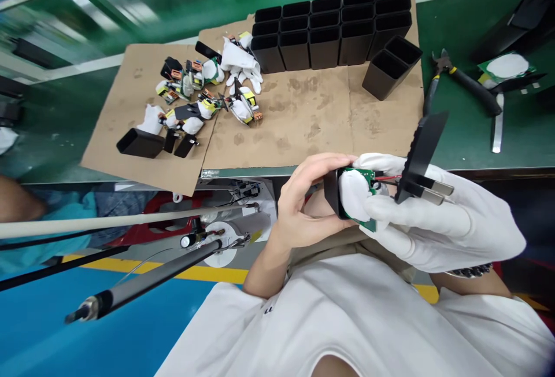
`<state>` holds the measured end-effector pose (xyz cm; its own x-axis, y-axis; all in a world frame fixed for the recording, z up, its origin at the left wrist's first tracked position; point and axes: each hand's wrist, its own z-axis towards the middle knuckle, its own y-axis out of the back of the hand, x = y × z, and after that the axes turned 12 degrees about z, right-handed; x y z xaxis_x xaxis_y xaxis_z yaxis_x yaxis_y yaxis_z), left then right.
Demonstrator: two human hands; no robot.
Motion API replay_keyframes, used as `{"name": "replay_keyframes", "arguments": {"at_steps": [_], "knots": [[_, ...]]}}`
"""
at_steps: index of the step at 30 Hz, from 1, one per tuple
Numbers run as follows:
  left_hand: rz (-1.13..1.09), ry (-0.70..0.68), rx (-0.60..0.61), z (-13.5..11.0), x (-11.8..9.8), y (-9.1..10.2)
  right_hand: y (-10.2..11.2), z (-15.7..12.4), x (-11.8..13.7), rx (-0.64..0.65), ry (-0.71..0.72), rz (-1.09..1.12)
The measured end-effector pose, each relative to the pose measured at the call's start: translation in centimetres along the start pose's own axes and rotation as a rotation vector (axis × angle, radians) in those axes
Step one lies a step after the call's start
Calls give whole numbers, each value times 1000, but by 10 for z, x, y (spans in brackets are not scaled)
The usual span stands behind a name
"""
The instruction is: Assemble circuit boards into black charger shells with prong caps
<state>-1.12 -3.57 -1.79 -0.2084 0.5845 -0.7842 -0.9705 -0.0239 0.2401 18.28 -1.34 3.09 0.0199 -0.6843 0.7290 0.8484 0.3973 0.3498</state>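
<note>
My bare left hand (pixel 306 203) is wrapped round a small black housing (pixel 333 192), close to my chest. My right hand (pixel 437 218), in a white glove, grips a green circuit board (pixel 366 177) wrapped in white padding, its end at the housing's mouth. Red and black wires run from the board to a black plug cap (pixel 420 154) with two metal prongs, which rests over my gloved fingers.
A cardboard sheet (pixel 303 117) on the green bench carries rows of upright black housings (pixel 329 24), a loose pair (pixel 390 65) and a heap of padded circuit boards (pixel 203 93). Cutting pliers (pixel 466 85) lie to the right. Dark rods (pixel 147 278) cross the lower left.
</note>
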Motion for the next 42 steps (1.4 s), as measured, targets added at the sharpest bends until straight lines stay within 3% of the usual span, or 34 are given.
{"name": "replay_keyframes", "arguments": {"at_steps": [5, 11, 16, 20, 25, 27, 29, 32, 35, 38, 42], "knots": [[-5, -10, 10, 0, 0, 1, 1, -2, -2, 43, 77, -71], [32, 37, 20, -4, 1, 2, -3, -4, -3, 2, 134, -197], [40, 162, 8, -11, 8, -5, -6, 1, -7, 78, 14, -264], [15, 333, -30, -7, 12, -10, 3, -9, -17, 125, -89, -263], [-170, 543, 117, 4, 16, -4, 34, -15, -17, -133, -209, -201], [-315, 597, 254, 6, 20, 0, 45, -6, -17, -49, -191, -158], [-461, 625, 396, 6, 25, 4, 53, 6, -18, 155, -163, -68], [-578, 638, 488, 5, 29, 6, 59, 20, -23, 331, -132, 72], [-499, 644, 389, 6, 28, 2, 55, 23, -25, 260, -166, -18], [-219, 567, 91, 11, 28, -17, 35, 18, -30, 33, -214, -304], [111, 395, -289, 24, 42, -56, -2, 15, -45, -297, -307, -661]]}}
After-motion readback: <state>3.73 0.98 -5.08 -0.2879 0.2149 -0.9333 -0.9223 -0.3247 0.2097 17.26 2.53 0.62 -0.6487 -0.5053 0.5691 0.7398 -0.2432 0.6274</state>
